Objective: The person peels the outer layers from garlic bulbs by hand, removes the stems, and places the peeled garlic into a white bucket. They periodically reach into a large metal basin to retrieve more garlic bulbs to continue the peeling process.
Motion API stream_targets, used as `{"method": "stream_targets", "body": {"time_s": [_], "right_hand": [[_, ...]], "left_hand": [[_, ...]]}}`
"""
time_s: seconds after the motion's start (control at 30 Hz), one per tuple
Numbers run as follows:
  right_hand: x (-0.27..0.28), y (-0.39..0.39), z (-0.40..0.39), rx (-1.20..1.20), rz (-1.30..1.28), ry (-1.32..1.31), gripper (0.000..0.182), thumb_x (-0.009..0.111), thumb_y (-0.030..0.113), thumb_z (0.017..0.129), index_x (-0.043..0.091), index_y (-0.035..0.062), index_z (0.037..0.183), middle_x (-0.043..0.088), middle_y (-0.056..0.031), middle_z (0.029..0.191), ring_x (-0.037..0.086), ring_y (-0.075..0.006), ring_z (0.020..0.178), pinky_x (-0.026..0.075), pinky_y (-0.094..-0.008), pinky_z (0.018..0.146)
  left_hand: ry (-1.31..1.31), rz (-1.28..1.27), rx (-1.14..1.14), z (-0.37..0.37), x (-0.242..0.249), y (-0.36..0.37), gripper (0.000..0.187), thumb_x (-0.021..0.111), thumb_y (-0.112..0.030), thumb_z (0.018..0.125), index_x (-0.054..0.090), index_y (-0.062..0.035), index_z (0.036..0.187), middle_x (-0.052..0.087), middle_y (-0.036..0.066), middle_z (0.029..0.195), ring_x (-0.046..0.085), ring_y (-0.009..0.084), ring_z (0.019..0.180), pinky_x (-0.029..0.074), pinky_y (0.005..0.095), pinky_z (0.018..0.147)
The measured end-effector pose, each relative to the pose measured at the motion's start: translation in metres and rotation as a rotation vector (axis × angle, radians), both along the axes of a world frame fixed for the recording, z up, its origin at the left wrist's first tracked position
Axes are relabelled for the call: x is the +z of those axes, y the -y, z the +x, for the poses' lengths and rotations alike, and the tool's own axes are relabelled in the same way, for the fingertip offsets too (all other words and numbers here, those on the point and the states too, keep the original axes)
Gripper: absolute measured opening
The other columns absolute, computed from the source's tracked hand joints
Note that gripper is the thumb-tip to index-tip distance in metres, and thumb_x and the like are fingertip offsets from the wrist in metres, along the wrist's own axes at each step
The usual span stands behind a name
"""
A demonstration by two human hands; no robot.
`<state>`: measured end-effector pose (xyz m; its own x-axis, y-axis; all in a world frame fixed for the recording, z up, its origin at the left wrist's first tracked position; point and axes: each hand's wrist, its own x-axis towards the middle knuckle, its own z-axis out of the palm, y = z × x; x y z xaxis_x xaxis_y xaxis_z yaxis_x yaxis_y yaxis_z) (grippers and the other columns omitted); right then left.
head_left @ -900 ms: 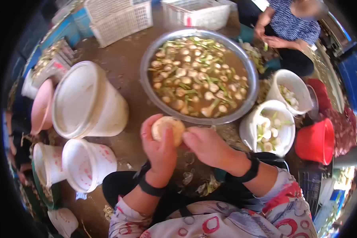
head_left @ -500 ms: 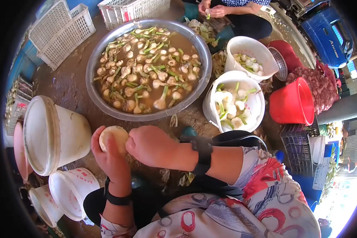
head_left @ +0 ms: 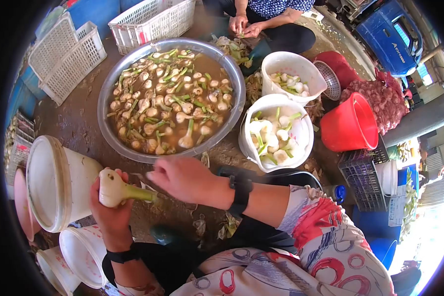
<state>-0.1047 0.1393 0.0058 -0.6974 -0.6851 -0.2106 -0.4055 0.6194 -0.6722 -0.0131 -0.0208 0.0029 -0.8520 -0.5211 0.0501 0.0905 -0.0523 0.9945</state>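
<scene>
My left hand [head_left: 112, 217] is wrapped round a large pale garlic bulb [head_left: 111, 189], its trimmed green stem pointing right. Dark spots mark the bulb's root end. Just to the right, my right hand [head_left: 182, 178] is closed, apart from the bulb. A thin sliver shows by its fingertips, too blurred to name. Beyond my hands, a wide metal basin [head_left: 103, 118] holds unpeeled garlic in brown water. Right of the basin, a white bucket [head_left: 308, 133] contains peeled garlic bulbs with short green stems.
Another white bucket [head_left: 276, 60] of garlic stands behind, near a red bucket [head_left: 333, 130] and a mesh sack [head_left: 380, 101]. White buckets, one lidded [head_left: 79, 182], stand at left. White crates [head_left: 153, 27] line the back. A co-worker's hands [head_left: 246, 27] work across the basin.
My left hand has moved left and down and turned the garlic, so its green stem now shows. My right hand has drawn away from the bulb. The view has shifted slightly.
</scene>
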Motion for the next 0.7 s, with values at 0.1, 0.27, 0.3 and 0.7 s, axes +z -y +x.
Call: {"method": "stream_targets", "body": {"time_s": [0.1,0.27,0.3,0.7], "right_hand": [[0.003,0.015,0.007,0.084,-0.444,-0.176,0.034,0.054,0.028,0.076,0.052,-0.0004,0.095,0.057,-0.0198,0.083,0.055,-0.0353,0.078,0.044,-0.0407,0.067],[-0.015,0.019,0.012,0.184,-0.400,0.175,0.031,0.053,0.023,0.078,0.048,-0.0008,0.097,0.055,-0.0188,0.080,0.053,-0.0369,0.078,0.042,-0.0422,0.068],[-0.014,0.018,0.013,0.184,-0.398,0.180,0.031,0.053,0.023,0.078,0.048,-0.0008,0.097,0.055,-0.0188,0.080,0.053,-0.0369,0.078,0.042,-0.0422,0.068],[0.002,0.005,0.006,0.293,-0.407,-0.157,0.016,0.046,0.016,0.079,0.049,0.0008,0.076,0.055,-0.0168,0.066,0.053,-0.0352,0.064,0.043,-0.0426,0.056]], "left_hand": [[-0.056,0.035,-0.040,0.000,-0.023,-0.003,0.045,0.054,0.016,0.065,0.044,-0.0008,0.105,0.054,0.015,0.098,0.055,0.0235,0.092,0.047,0.0336,0.078],[0.000,0.955,0.127,-0.004,-0.011,0.004,0.045,0.055,0.016,0.064,0.042,0.0000,0.104,0.052,0.015,0.100,0.054,0.0228,0.089,0.046,0.0340,0.079],[-0.029,0.437,0.056,-0.002,-0.014,-0.002,0.038,0.054,0.009,0.069,0.043,0.0000,0.104,0.053,0.015,0.099,0.054,0.0229,0.089,0.046,0.0342,0.078],[-0.005,1.093,-0.093,-0.017,-0.016,-0.017,0.029,0.042,-0.024,0.081,0.054,0.0001,0.092,0.059,0.017,0.086,0.055,0.0291,0.084,0.042,0.0370,0.080]]}}
